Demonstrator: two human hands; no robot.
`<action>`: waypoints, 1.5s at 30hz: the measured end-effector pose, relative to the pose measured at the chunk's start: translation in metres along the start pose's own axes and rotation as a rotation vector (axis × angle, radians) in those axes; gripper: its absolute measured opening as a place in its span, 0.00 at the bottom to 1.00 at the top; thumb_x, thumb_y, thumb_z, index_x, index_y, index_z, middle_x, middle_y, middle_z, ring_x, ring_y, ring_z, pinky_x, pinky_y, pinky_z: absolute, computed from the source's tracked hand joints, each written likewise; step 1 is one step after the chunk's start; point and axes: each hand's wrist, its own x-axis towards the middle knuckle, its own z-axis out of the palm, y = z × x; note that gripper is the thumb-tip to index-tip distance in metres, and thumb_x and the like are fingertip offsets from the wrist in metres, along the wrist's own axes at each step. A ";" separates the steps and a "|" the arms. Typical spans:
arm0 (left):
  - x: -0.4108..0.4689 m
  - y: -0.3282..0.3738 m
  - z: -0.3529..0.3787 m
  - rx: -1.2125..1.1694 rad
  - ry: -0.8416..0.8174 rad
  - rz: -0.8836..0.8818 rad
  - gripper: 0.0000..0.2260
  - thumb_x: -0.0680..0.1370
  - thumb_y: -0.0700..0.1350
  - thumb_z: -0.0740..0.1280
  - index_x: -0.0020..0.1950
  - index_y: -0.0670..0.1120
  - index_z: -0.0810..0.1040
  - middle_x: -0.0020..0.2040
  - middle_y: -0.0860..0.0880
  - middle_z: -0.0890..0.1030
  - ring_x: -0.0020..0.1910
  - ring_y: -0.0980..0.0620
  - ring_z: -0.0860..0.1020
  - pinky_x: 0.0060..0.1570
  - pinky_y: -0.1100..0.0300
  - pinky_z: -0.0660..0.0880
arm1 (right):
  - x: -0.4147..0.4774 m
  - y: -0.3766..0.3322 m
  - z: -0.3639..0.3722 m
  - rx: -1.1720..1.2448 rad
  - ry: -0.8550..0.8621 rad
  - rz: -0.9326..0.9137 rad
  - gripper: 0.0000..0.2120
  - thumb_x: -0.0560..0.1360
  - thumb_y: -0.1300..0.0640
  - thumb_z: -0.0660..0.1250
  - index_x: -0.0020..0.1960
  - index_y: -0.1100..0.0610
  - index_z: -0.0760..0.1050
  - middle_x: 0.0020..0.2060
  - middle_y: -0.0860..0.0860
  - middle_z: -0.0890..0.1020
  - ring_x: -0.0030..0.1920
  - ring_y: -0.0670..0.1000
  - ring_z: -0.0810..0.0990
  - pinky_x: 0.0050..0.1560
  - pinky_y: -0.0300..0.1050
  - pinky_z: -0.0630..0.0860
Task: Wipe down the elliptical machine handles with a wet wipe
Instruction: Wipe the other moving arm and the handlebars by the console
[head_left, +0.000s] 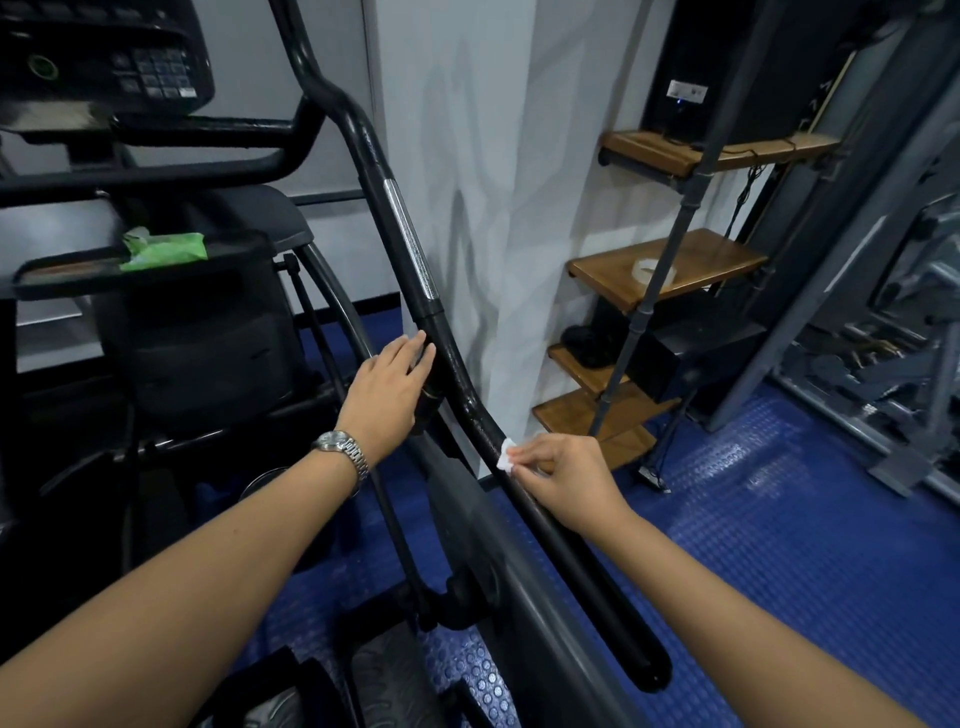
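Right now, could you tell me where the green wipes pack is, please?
The green wipes pack lies upper left in the head view, on the elliptical's black tray, below the console, left of the handle.

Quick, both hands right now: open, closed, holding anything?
Left hand: open, fingers resting on the black handle.
Right hand: pinching the white wipe against that handle.

the left hand (387, 387) and the right hand (563, 475) are bare, as are both forearms as far as the view shows. the left wrist wears a silver wristwatch (340, 448) with a round pale dial and a metal link bracelet.
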 end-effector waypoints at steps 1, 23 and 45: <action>0.000 0.000 0.001 0.005 -0.010 -0.006 0.33 0.71 0.32 0.65 0.75 0.42 0.60 0.76 0.43 0.59 0.74 0.44 0.60 0.66 0.48 0.67 | 0.005 -0.002 0.003 0.009 0.004 0.009 0.06 0.70 0.61 0.73 0.47 0.58 0.84 0.44 0.47 0.85 0.46 0.40 0.81 0.53 0.36 0.77; 0.006 0.010 -0.004 0.030 -0.019 -0.030 0.26 0.75 0.35 0.63 0.73 0.40 0.63 0.76 0.43 0.57 0.75 0.46 0.57 0.68 0.49 0.65 | 0.012 -0.005 -0.004 -0.044 -0.061 0.063 0.03 0.71 0.58 0.72 0.42 0.55 0.85 0.37 0.46 0.83 0.40 0.40 0.80 0.48 0.39 0.77; 0.009 0.006 -0.017 0.134 -0.093 -0.003 0.29 0.75 0.38 0.64 0.75 0.41 0.58 0.77 0.43 0.53 0.73 0.46 0.57 0.62 0.53 0.69 | 0.027 -0.010 0.002 -0.197 -0.164 -0.169 0.06 0.70 0.62 0.71 0.45 0.58 0.85 0.43 0.49 0.85 0.44 0.45 0.82 0.50 0.44 0.79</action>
